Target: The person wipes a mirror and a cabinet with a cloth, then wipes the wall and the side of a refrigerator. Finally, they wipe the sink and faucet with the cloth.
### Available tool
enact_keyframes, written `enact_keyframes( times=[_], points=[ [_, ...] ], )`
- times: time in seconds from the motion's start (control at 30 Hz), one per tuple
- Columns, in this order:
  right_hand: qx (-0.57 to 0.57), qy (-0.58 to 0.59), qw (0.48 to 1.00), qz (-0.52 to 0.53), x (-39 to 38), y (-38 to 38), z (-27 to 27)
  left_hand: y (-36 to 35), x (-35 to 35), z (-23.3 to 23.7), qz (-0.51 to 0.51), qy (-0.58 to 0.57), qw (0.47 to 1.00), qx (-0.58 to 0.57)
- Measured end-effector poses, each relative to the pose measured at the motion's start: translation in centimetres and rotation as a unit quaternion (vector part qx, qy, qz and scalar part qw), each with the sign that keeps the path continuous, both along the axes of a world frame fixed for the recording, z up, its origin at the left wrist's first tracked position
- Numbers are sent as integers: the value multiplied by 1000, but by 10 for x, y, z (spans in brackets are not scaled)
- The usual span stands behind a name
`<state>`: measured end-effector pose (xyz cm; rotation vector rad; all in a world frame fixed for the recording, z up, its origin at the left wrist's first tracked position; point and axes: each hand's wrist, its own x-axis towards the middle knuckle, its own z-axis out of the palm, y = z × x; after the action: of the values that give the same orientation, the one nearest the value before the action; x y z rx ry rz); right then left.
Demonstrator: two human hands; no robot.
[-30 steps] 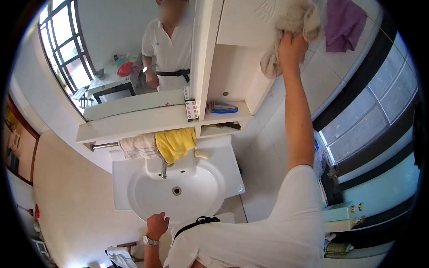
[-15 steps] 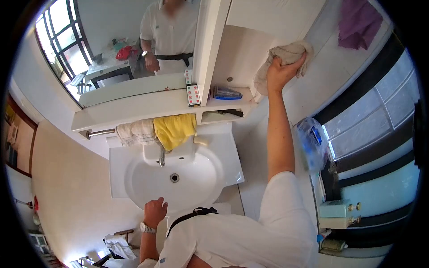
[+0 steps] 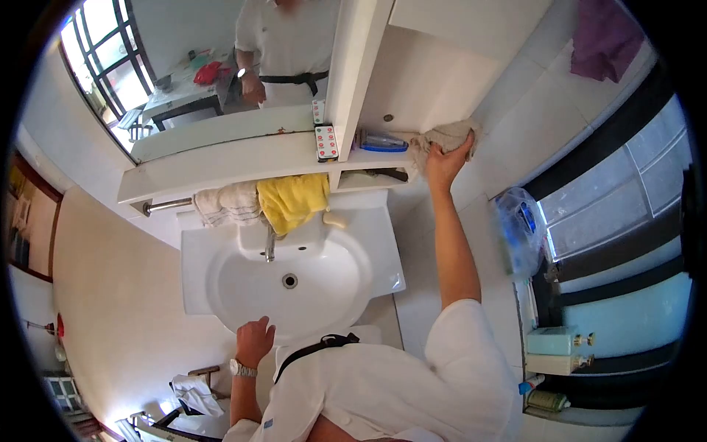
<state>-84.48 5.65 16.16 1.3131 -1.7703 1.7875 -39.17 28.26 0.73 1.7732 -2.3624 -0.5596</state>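
Note:
My right hand (image 3: 445,166) is closed around a crumpled beige cloth (image 3: 446,137). It presses the cloth against the right outer edge of the white mirror cabinet (image 3: 412,74), level with its lower open shelf. On that shelf, just left of the cloth, lies a blue-edged clear item (image 3: 383,142), perhaps a razor or comb pack. My left hand (image 3: 255,340), with a metal watch on the wrist, hovers near the front rim of the white washbasin (image 3: 221,298). Its fingers are loosely bent, and nothing shows in them.
A yellow towel (image 3: 294,202) and a pale striped towel (image 3: 227,202) hang on a rail below the mirror (image 3: 199,74). The faucet (image 3: 269,247) stands behind the drain. To the right are a hanging plastic bag (image 3: 521,232), a purple cloth (image 3: 605,40) and a window ledge with bottles.
My right hand has moved down with the beige cloth, from the cabinet's upper side to its lower shelf edge. The left hand stays near the basin rim. The view has shifted slightly.

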Motion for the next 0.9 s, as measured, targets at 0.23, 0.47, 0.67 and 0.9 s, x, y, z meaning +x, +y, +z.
enact_keyframes(
  times=[0.23, 0.47, 0.67, 0.9],
  points=[
    [-3, -246, 969, 14, 18, 0, -51, 6, 0, -5, -5, 11, 1000, 29],
    [-17, -73, 997, -2, 22, 19, -55, 14, 8, -7, 9, -11, 999, 51],
    [-162, -119, 977, 71, 43, 55, 5, 27, 31, -6, 36, -5, 998, 52],
    [-250, 334, 908, -19, 115, 52, 189, 35, 53, -7, 44, 1, 998, 44]
  ],
)
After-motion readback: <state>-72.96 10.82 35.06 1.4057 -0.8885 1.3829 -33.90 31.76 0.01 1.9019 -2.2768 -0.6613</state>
